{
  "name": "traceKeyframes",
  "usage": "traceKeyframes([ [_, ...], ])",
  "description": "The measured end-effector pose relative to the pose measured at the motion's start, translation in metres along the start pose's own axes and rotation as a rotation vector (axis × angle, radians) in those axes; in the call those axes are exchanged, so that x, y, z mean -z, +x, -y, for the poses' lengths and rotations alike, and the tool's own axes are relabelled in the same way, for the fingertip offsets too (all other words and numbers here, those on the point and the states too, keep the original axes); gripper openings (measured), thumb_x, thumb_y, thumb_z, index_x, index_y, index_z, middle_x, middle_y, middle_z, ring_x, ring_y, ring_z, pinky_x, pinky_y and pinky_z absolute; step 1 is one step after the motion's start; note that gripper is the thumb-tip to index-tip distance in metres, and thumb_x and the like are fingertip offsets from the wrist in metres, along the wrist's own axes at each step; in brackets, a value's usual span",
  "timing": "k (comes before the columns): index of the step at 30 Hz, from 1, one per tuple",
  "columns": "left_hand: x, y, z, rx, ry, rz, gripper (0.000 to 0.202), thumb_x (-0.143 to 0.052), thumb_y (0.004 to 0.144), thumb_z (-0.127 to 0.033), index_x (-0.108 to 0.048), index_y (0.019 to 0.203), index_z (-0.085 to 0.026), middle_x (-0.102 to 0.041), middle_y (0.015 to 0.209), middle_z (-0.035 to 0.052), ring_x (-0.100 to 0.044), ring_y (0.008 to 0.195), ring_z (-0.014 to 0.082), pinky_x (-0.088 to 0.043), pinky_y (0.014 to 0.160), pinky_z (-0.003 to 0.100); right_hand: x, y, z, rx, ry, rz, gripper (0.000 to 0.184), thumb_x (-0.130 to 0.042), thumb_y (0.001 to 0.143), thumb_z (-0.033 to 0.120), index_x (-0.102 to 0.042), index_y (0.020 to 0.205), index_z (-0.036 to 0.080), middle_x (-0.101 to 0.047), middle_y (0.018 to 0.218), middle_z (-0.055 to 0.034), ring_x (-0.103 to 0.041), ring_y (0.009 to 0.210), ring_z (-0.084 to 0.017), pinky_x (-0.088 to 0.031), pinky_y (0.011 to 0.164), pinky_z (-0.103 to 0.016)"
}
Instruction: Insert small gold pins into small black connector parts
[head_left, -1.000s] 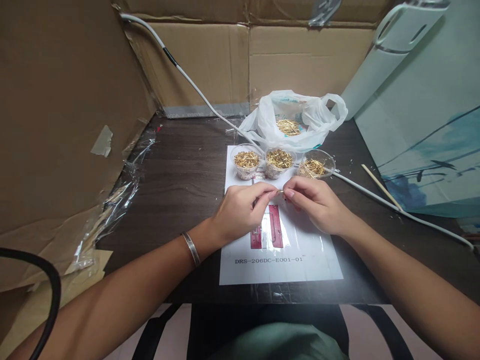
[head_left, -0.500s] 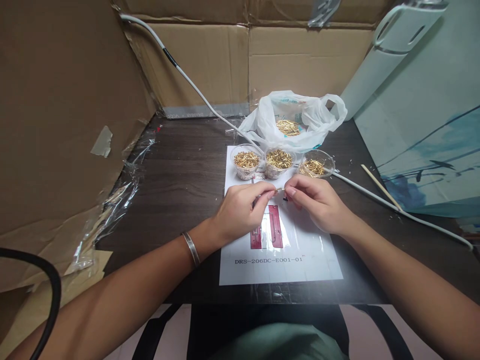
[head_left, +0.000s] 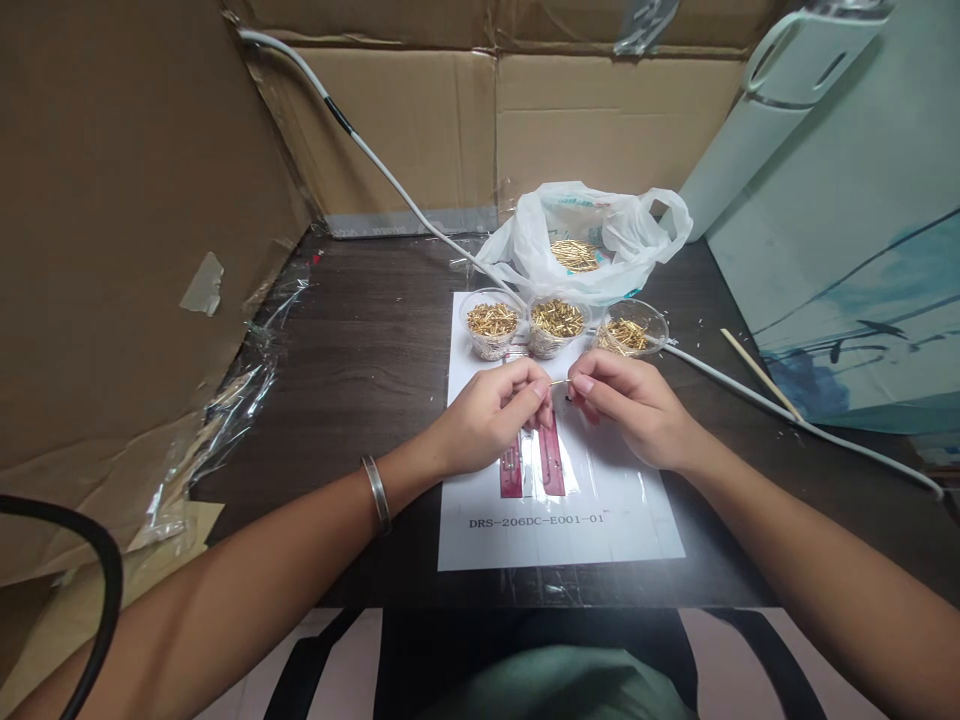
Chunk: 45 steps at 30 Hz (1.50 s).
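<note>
A thin gold-coloured metal pin (head_left: 559,381) spans the small gap between my two hands, above a printed sheet (head_left: 555,545). My left hand (head_left: 499,415) is closed, thumb and forefinger pinched at the pin's left end. My right hand (head_left: 634,405) pinches its right end. Just beyond my fingers stand three clear plastic cups: the left cup (head_left: 492,325) and middle cup (head_left: 556,325) hold short gold pieces, and the right cup (head_left: 630,330) holds longer-looking ones. Whether the pin is one piece or two joined parts is too small to tell.
Behind the cups sits a white plastic bag (head_left: 525,235) with gold pins inside. A white cable (head_left: 420,215) runs across the dark table, passing behind the cups. A wooden stick (head_left: 761,375) lies to the right. A white cylindrical bottle (head_left: 757,130) leans at the back right.
My left thumb and fingers have shifted slightly, curling further, and more of the thin pin now shows between the hands. My right hand has hardly moved.
</note>
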<state>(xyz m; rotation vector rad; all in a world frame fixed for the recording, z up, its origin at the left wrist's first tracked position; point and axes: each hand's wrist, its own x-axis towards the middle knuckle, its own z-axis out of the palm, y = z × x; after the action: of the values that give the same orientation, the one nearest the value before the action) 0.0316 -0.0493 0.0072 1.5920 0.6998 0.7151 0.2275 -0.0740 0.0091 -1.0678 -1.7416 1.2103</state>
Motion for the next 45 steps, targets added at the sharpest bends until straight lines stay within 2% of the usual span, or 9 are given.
traceKeyframes([
  [8, 0.001, -0.001, 0.0021, -0.02, -0.024, 0.023, 0.019, -0.043, 0.094, -0.025, -0.051, 0.08, -0.016, -0.061, 0.077, 0.0021, -0.057, 0.068, 0.0107, -0.047, 0.067, 0.025, 0.0002, 0.0003, -0.0041, -0.021, 0.038, 0.0, 0.025, -0.051, 0.096, 0.033, -0.053, 0.077, 0.018, -0.05, 0.065, 0.0027, -0.044, 0.055, -0.009, -0.033, 0.053, -0.026],
  [33, 0.0017, 0.0, 0.0051, 0.014, 0.011, 0.019, 0.023, -0.041, 0.096, -0.025, -0.053, 0.079, -0.016, -0.062, 0.078, 0.001, -0.058, 0.067, 0.0095, -0.046, 0.066, 0.024, 0.0008, 0.0002, -0.0053, -0.025, 0.007, 0.014, 0.027, -0.051, 0.096, 0.035, -0.053, 0.075, 0.018, -0.05, 0.065, 0.0027, -0.044, 0.056, -0.009, -0.033, 0.054, -0.026],
  [45, 0.0007, 0.0007, 0.0093, 0.024, -0.054, 0.015, 0.024, -0.041, 0.097, -0.029, -0.055, 0.084, -0.015, -0.064, 0.081, 0.0026, -0.057, 0.065, 0.0091, -0.046, 0.064, 0.024, -0.0014, -0.0001, -0.0074, -0.058, 0.055, 0.017, 0.028, -0.052, 0.096, 0.037, -0.054, 0.076, 0.018, -0.05, 0.063, 0.0026, -0.043, 0.055, -0.009, -0.031, 0.052, -0.026],
])
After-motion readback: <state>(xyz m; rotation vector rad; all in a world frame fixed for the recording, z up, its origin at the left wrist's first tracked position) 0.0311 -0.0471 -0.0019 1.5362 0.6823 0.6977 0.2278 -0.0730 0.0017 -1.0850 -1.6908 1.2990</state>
